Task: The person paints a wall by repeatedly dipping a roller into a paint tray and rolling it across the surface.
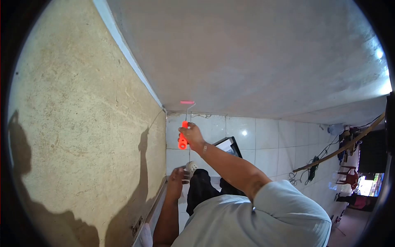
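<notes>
A small paint roller with a pink sleeve (187, 102) and a bright orange handle (183, 140) is in my right hand (192, 135), the fingers wrapped around the grip. The roller head is up against the grey wall (247, 61), near the corner and above the floor. My left hand (177, 177) hangs low by my leg, fingers loosely apart and holding nothing. Below my right forearm lies a black paint tray (235, 146) with white in it, partly covered by the arm.
A rough yellowish wall (82, 103) rises on the left, with a white strip (127, 49) along the corner. White floor tiles (267, 133) run to the right. Farther off are a wooden pole (333, 150), coiled black cable (313, 166), a red chair (349, 178) and a person (358, 201).
</notes>
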Available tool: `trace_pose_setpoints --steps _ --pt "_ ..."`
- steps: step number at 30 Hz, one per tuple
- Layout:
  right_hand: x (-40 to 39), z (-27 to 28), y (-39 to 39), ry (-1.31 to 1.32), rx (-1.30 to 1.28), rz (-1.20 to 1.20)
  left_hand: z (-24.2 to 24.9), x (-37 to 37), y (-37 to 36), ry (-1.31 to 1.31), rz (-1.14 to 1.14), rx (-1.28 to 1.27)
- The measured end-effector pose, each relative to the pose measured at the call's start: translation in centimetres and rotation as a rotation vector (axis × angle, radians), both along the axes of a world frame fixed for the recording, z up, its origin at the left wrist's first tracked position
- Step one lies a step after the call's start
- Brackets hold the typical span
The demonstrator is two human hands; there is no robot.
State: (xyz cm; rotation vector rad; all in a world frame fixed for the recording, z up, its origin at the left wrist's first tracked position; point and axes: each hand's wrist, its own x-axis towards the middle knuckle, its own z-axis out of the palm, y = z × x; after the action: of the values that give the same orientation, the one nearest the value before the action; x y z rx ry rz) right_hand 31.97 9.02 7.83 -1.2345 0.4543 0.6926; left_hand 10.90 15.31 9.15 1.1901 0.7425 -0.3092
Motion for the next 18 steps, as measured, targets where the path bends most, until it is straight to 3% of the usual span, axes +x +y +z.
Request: trace_pose_setpoints --steps 2,4,7,9,10,11,13,15,16,18 --pt "-0.9 -2.5 1.9 -0.057 -0.018 0.019 2.7 1.9 0.8 -0.090 0.094 -0.046" --pt "-3.4 -0.7 1.6 -0.193 -0.084 0.068 4.9 2.1 1.8 -0.088 0.116 -0.118" --pt "-8.1 11.1 -1.3 -0.383 -0.193 0.125 11.7 3.6 1.2 -0.143 0.108 -0.144" --pt "-8.6 13.1 -2.5 -0.395 -0.228 0.143 14.4 4.5 -0.3 -0.373 0.132 -0.138" --pt "-8.7 13.4 -2.9 -0.400 -0.260 0.171 13.6 4.0 1.1 -0.362 -0.075 -0.051" --pt "-8.2 12.1 -2.7 -0.399 -0.255 0.152 12.6 4.5 1.4 -0.362 -0.094 -0.046" --pt "-5.5 5.6 -0.6 -0.279 -0.246 0.126 9.5 6.4 1.4 0.021 0.027 -0.157" --pt "-3.6 -5.3 1.7 -0.166 -0.122 0.043 5.6 7.0 2.0 0.055 0.024 -0.023" --pt "-3.4 -5.0 1.4 -0.164 -0.107 0.024 4.3 6.6 2.7 0.126 -0.049 -0.071" --pt "-3.8 -4.2 0.0 0.055 0.168 -0.145 4.8 6.4 2.2 0.237 -0.115 -0.091"
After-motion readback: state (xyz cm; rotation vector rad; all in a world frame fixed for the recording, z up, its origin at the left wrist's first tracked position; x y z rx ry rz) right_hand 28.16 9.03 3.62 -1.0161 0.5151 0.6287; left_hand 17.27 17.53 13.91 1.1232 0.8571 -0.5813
